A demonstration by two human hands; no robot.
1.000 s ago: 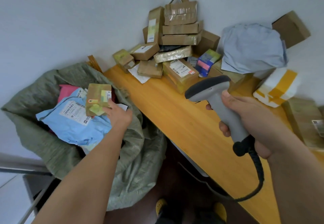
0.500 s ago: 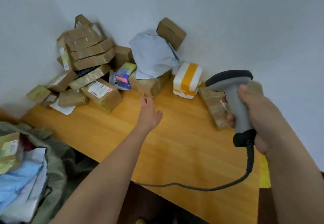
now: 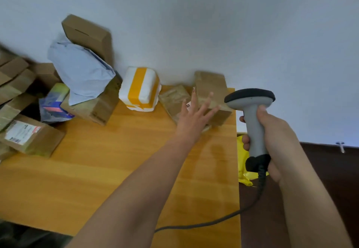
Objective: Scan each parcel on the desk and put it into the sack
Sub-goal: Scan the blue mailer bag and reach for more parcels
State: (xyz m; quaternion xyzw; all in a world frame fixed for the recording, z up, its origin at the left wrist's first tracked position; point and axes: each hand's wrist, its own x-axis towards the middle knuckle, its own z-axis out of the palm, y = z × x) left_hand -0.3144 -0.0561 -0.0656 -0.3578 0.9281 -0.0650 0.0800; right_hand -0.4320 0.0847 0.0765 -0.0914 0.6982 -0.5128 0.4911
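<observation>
Now, step: you reach for the next parcel.
Left hand [image 3: 194, 114]: fingers spread, holding nothing, over the brown taped parcel [image 3: 210, 92] at the desk's [image 3: 116, 170] far right corner.
Right hand [image 3: 272, 131]: gripping the barcode scanner [image 3: 251, 107].
Next: grasp it, label up.

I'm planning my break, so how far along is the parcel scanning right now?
Done: nothing can be confirmed, since the sack is out of view. In hand: the right hand grips the scanner, and the left hand reaches with spread fingers toward the brown parcels at the desk's far right corner. Left: the white and orange box, the blue mailer and the cardboard boxes piled on the left.
</observation>
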